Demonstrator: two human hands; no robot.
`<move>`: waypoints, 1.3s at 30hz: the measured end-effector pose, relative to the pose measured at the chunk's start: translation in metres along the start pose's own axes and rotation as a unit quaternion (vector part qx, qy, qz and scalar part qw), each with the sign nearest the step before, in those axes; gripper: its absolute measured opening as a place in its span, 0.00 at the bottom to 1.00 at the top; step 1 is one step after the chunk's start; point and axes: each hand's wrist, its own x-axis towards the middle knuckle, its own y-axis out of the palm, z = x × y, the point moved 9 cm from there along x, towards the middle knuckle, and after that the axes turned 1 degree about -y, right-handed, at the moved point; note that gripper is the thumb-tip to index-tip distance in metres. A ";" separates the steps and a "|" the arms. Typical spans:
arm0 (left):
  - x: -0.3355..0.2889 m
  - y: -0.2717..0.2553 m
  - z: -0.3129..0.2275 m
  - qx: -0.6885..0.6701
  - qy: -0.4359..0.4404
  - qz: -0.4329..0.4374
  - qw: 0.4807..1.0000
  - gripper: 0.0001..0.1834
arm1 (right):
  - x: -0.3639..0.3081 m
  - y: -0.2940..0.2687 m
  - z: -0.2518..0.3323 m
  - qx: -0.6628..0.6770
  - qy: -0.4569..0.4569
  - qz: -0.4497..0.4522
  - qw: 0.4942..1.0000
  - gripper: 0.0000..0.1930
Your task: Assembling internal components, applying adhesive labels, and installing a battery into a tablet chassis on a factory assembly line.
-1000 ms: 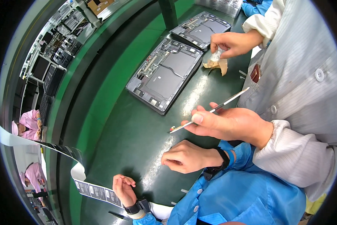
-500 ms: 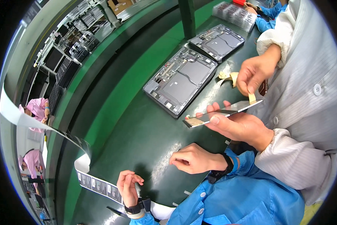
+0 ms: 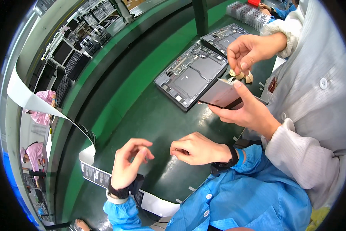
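Observation:
My left hand (image 3: 129, 163), in a blue sleeve with a black wrist device, is raised over the green bench, fingers loosely curved and apart, nothing in them. To its right, my right hand (image 3: 198, 149) is closed, thumb against curled fingers; what the fingertips hold, if anything, is too small to make out. A strip of dark printed labels (image 3: 96, 176) on white backing passes under my left wrist. At my right, a co-worker in a pale striped coat grips a flat silvery panel (image 3: 222, 94) in one hand (image 3: 253, 109); the other hand (image 3: 253, 52) is pinched above its edge.
An opened laptop base (image 3: 192, 77) with its battery exposed lies ahead, a second laptop base (image 3: 223, 38) behind it. Curled yellowish peelings (image 3: 244, 76) lie near the panel. Clear plastic trays (image 3: 247, 15) stand far right. A dark green post (image 3: 200, 17) rises from the bench.
My left hand has risen up and away from me, its fingers spreading. My right hand has shifted slightly. The co-worker has tilted the panel and moved the upper hand away from its near end.

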 end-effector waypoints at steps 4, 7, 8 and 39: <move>0.036 0.006 -0.002 0.015 0.003 0.019 1.000 0.10 | -0.005 0.011 -0.027 0.035 0.051 0.021 0.998 0.03; 0.062 0.009 0.007 -0.026 0.008 0.028 0.999 0.10 | -0.009 0.008 -0.029 0.072 0.051 0.017 0.996 0.03; 0.069 0.007 0.018 -0.018 0.017 0.031 0.999 0.12 | -0.008 0.010 -0.030 0.074 0.051 0.018 0.996 0.03; 0.124 -0.014 0.125 -0.189 -0.044 -0.068 0.979 0.12 | -0.003 0.017 -0.038 0.068 0.044 0.104 0.991 0.08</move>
